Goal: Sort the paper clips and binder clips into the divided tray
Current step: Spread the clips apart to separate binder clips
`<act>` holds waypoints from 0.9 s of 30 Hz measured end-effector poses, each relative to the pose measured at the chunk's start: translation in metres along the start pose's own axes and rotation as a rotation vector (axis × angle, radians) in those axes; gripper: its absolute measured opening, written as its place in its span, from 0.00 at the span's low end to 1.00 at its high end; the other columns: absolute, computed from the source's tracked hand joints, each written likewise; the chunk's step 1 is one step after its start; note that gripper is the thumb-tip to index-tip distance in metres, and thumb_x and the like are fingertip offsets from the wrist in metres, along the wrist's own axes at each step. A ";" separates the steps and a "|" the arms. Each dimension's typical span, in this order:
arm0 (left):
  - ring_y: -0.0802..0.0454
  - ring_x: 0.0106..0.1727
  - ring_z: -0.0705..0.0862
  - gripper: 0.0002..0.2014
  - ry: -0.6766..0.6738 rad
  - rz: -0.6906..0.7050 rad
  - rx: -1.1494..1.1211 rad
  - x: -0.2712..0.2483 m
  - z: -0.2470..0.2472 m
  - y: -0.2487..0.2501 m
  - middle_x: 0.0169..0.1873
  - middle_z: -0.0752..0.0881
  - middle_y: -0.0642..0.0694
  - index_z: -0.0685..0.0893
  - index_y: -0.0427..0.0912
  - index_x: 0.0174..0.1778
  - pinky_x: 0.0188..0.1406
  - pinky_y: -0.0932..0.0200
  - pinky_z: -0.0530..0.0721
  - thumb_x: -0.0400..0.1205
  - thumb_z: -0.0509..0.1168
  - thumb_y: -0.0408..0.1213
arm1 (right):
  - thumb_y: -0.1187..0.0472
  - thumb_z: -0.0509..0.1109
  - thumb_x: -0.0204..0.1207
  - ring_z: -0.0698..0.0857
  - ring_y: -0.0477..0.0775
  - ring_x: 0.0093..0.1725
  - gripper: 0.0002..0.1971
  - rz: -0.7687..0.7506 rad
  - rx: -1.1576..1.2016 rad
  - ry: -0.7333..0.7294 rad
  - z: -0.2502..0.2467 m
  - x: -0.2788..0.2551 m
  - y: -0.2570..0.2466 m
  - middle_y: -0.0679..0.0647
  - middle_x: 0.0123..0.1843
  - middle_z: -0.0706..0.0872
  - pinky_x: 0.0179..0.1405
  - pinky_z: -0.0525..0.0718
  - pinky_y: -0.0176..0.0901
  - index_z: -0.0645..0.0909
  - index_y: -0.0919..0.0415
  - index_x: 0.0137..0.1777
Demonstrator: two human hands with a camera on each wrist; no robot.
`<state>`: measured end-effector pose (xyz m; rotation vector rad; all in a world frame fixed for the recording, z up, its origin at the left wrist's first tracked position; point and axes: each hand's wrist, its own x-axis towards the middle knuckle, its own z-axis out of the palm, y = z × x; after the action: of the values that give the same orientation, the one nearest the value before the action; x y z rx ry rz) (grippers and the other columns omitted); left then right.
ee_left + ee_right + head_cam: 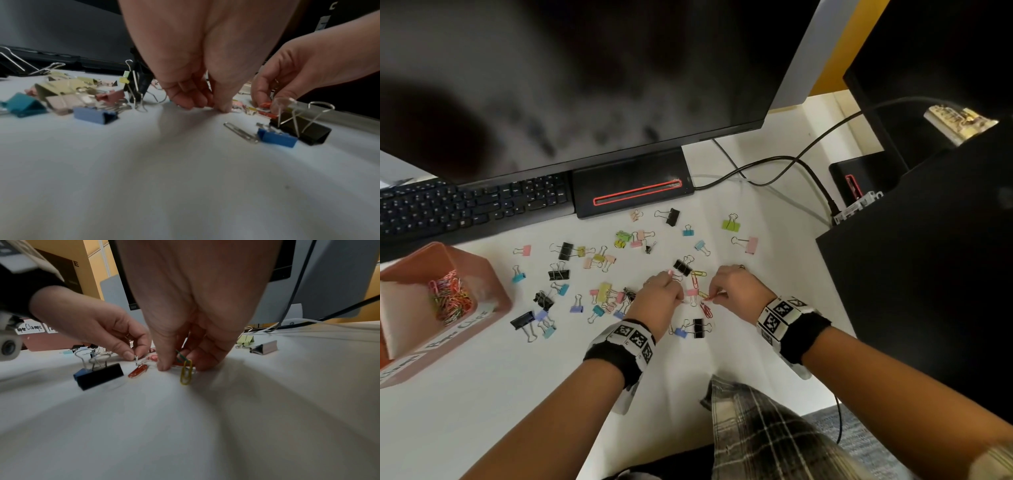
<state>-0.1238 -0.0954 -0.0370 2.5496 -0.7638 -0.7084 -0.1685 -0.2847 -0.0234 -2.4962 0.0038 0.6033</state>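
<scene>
Several coloured binder clips (599,260) lie scattered over the white table (482,394). At the left stands the pink divided tray (494,277); one compartment holds a heap of coloured paper clips (450,298). Both hands are down on the table over a few loose paper clips (695,279). My left hand (681,298) pinches a silver paper clip (137,361) between thumb and forefinger. My right hand (713,296) pinches several paper clips, a yellow one (186,373) hanging from its fingers. A red paper clip (138,371) lies between the hands. A black binder clip (698,328) sits just in front of them.
A keyboard (465,205) and a monitor base (633,185) line the back of the table under the dark screen. Cables (774,168) run at the back right. A black box (928,274) bounds the right side. The near half of the table holds no clips.
</scene>
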 end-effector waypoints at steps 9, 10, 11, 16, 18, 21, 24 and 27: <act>0.54 0.43 0.78 0.08 0.049 0.126 -0.154 -0.024 -0.022 -0.017 0.43 0.81 0.47 0.83 0.39 0.52 0.42 0.73 0.69 0.80 0.63 0.29 | 0.61 0.72 0.75 0.81 0.48 0.41 0.08 0.036 0.214 0.128 -0.011 0.003 0.000 0.57 0.47 0.87 0.47 0.81 0.39 0.86 0.63 0.50; 0.53 0.45 0.78 0.09 -0.001 0.142 -0.147 -0.027 -0.022 -0.017 0.43 0.81 0.46 0.83 0.40 0.54 0.44 0.72 0.70 0.80 0.63 0.29 | 0.62 0.72 0.75 0.80 0.47 0.42 0.09 0.044 0.231 0.135 -0.013 0.007 -0.001 0.55 0.47 0.86 0.48 0.80 0.38 0.85 0.63 0.53; 0.51 0.48 0.79 0.10 -0.044 0.153 -0.136 -0.030 -0.020 -0.018 0.45 0.82 0.45 0.83 0.40 0.56 0.47 0.70 0.71 0.80 0.63 0.30 | 0.62 0.71 0.75 0.79 0.46 0.43 0.10 0.048 0.236 0.143 -0.015 0.010 -0.003 0.53 0.47 0.85 0.49 0.79 0.37 0.85 0.62 0.55; 0.46 0.57 0.78 0.12 -0.161 0.186 -0.028 -0.033 -0.010 -0.021 0.52 0.83 0.41 0.83 0.39 0.59 0.60 0.58 0.74 0.82 0.61 0.33 | 0.62 0.70 0.76 0.84 0.55 0.53 0.16 0.037 0.040 0.041 -0.022 0.033 -0.010 0.56 0.53 0.87 0.54 0.78 0.41 0.80 0.59 0.64; 0.46 0.56 0.78 0.10 -0.161 0.173 -0.010 -0.032 -0.008 -0.018 0.50 0.83 0.41 0.84 0.38 0.55 0.59 0.57 0.75 0.82 0.60 0.34 | 0.61 0.69 0.77 0.83 0.57 0.57 0.15 0.047 -0.048 -0.023 -0.025 0.040 -0.011 0.58 0.57 0.86 0.54 0.76 0.40 0.81 0.59 0.63; 0.45 0.53 0.78 0.09 -0.172 0.150 0.012 -0.027 -0.007 -0.015 0.47 0.82 0.41 0.85 0.38 0.51 0.56 0.54 0.77 0.82 0.60 0.33 | 0.60 0.67 0.78 0.82 0.58 0.56 0.11 0.033 -0.156 -0.066 -0.027 0.042 -0.012 0.59 0.56 0.84 0.53 0.75 0.43 0.83 0.59 0.58; 0.47 0.52 0.77 0.09 -0.172 0.144 0.033 -0.025 -0.009 -0.016 0.48 0.79 0.42 0.85 0.39 0.51 0.52 0.56 0.77 0.82 0.60 0.34 | 0.59 0.66 0.78 0.80 0.58 0.57 0.09 0.006 -0.197 -0.046 -0.024 0.037 -0.012 0.58 0.56 0.81 0.55 0.75 0.44 0.85 0.60 0.54; 0.49 0.50 0.77 0.09 -0.150 0.119 -0.004 -0.027 -0.011 -0.021 0.45 0.77 0.46 0.85 0.39 0.49 0.50 0.62 0.73 0.82 0.60 0.35 | 0.57 0.66 0.78 0.82 0.57 0.54 0.10 -0.001 -0.178 -0.068 -0.023 0.032 -0.013 0.58 0.53 0.84 0.56 0.79 0.47 0.85 0.63 0.51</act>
<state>-0.1291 -0.0608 -0.0290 2.4441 -0.9533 -0.8669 -0.1283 -0.2824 -0.0128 -2.6452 -0.0797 0.7159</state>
